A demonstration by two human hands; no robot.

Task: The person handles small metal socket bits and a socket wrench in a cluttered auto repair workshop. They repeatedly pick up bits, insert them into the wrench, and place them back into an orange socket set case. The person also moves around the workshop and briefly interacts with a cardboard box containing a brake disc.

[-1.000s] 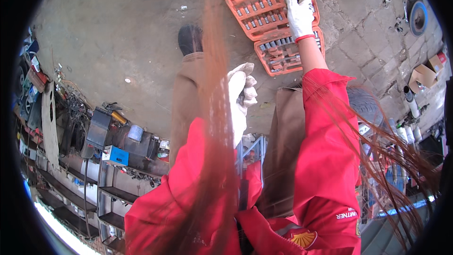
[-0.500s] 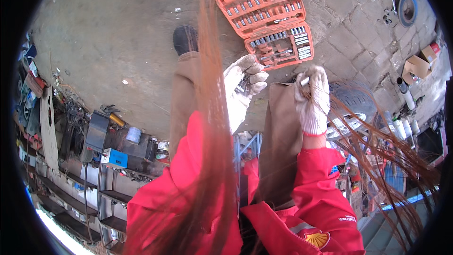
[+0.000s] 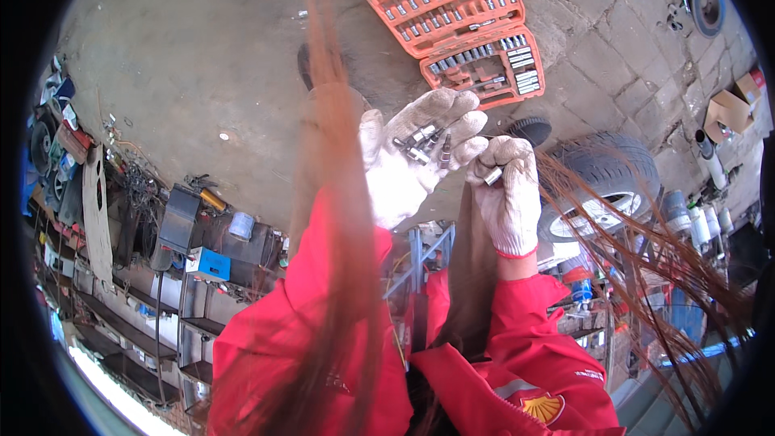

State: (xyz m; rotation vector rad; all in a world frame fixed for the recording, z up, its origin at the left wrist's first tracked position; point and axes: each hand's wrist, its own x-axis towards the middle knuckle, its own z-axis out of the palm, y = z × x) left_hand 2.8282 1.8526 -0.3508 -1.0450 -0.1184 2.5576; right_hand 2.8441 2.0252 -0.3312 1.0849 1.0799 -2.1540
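My left hand point(image 3: 412, 149), in a white work glove, is turned palm up with fingers slightly curled. Several small metal sockets and bits point(image 3: 420, 145) lie across its palm. Just right of it, my gloved right hand point(image 3: 508, 194) is closed, pinching a short silver socket point(image 3: 493, 175) between thumb and fingers. Beyond both hands, an orange socket set case point(image 3: 472, 52) lies open on the floor. Rows of sockets and bits fill much of its lid and base. A strand of hair crosses the view in front of my left wrist.
A car wheel with a tyre point(image 3: 634, 165) lies to the right of my right hand. Cardboard boxes point(image 3: 731, 117) and a grinding disc-like wheel point(image 3: 708, 4) are farther right. On the left are metal shelves point(image 3: 129, 331), a blue box point(image 3: 208, 264) and cluttered parts.
My left hand has opened out from a curl, showing the metal pieces in its palm. My right hand has moved left, close beside it. The view has shifted slightly.
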